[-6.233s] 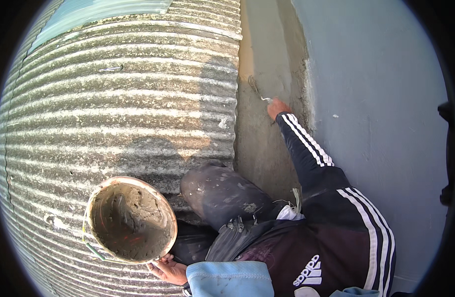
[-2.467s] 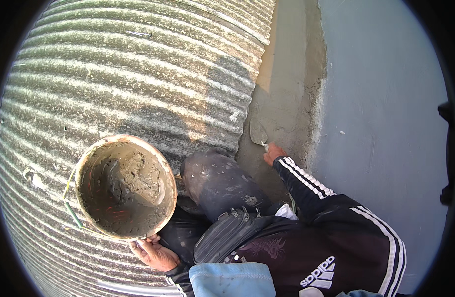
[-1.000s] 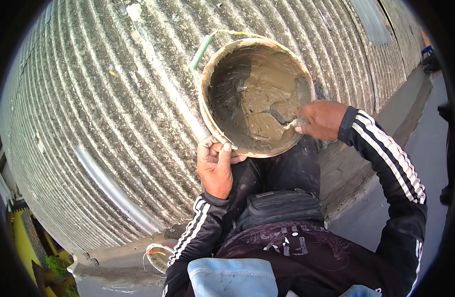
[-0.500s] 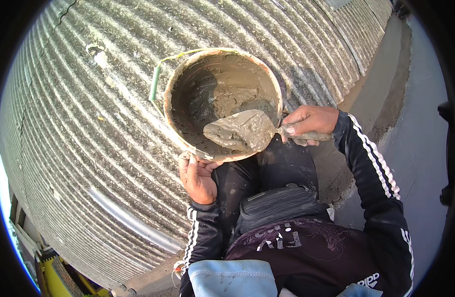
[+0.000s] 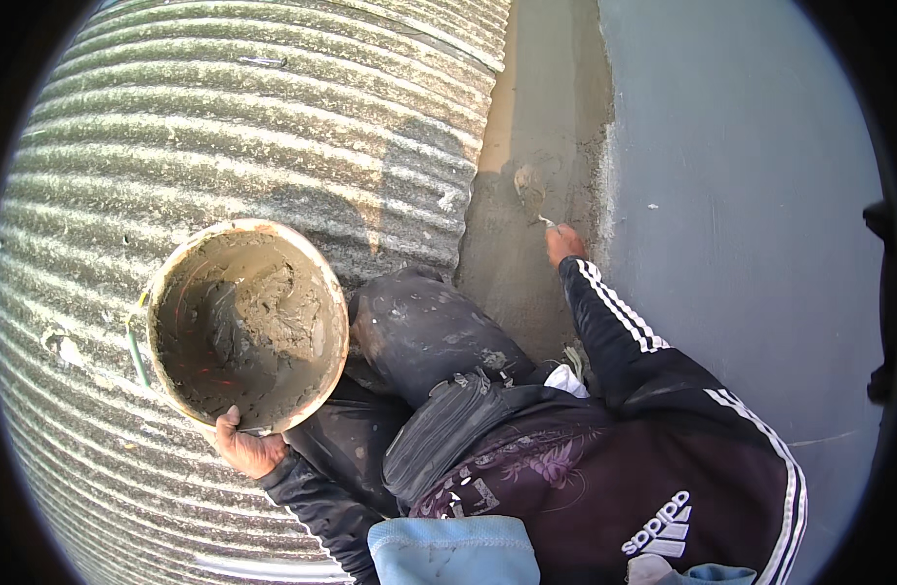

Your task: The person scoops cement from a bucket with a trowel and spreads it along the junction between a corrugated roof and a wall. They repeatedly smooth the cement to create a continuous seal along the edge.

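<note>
My left hand (image 5: 245, 448) grips the near rim of a round bucket (image 5: 343, 322), thumb over the edge and fingers beneath. Wet grey-brown mortar (image 5: 278, 312) lies inside and coats its walls. The bucket's wire handle, with a green grip (image 5: 136, 356), hangs at its left side. Stretched out ahead, my right hand (image 5: 563, 244) is closed round the handle of a trowel (image 5: 529, 188). The mortar-smeared blade is over the mortar-covered strip (image 5: 551, 97) between roof and wall; whether it touches the surface, I cannot tell.
Corrugated roof sheeting (image 5: 224, 136) spreads across the left, its jagged edge bordering the strip. A smooth grey wall (image 5: 721, 195) runs along the right. My bent knee (image 5: 429, 317) is between bucket and strip. A small metal piece (image 5: 263, 61) lies on the sheeting.
My right hand has carried the trowel from over the bucket out to the strip. The view has turned right, and the bucket, still in my left hand, appears farther left and lower.
</note>
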Action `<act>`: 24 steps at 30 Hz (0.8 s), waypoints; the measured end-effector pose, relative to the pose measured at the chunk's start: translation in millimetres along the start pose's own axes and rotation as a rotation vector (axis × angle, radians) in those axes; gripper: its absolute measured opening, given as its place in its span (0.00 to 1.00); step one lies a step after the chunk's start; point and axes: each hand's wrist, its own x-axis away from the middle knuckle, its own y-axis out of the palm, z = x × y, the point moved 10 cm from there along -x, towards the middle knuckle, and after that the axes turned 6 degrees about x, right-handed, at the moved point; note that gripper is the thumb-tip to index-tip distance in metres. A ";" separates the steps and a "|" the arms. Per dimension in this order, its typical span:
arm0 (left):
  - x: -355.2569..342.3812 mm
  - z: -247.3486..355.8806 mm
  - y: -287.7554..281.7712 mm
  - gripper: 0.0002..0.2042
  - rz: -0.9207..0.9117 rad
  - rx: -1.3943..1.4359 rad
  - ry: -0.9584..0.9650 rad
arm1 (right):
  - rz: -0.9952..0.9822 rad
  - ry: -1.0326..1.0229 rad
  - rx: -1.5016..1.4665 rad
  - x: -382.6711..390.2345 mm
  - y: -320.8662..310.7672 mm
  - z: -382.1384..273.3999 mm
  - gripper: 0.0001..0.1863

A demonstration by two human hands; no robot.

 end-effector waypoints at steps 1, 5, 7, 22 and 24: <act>-10.7 12.4 -2.4 0.34 -0.010 -0.062 0.041 | 0.008 0.027 0.028 7.2 4.7 17.3 0.34; -46.7 48.6 -7.8 0.37 -0.110 -0.166 -0.036 | -0.037 0.200 0.065 38.3 39.6 47.6 0.24; -49.5 67.8 -17.9 0.37 -0.153 -0.215 -0.029 | -0.032 0.208 0.094 43.2 50.1 47.9 0.23; -35.2 105.0 -79.8 0.33 0.069 -0.323 0.134 | -0.297 0.178 0.013 93.1 113.1 30.1 0.22; -35.2 102.7 -79.9 0.33 0.078 -0.328 0.116 | -0.162 0.319 -0.051 75.8 93.8 43.6 0.20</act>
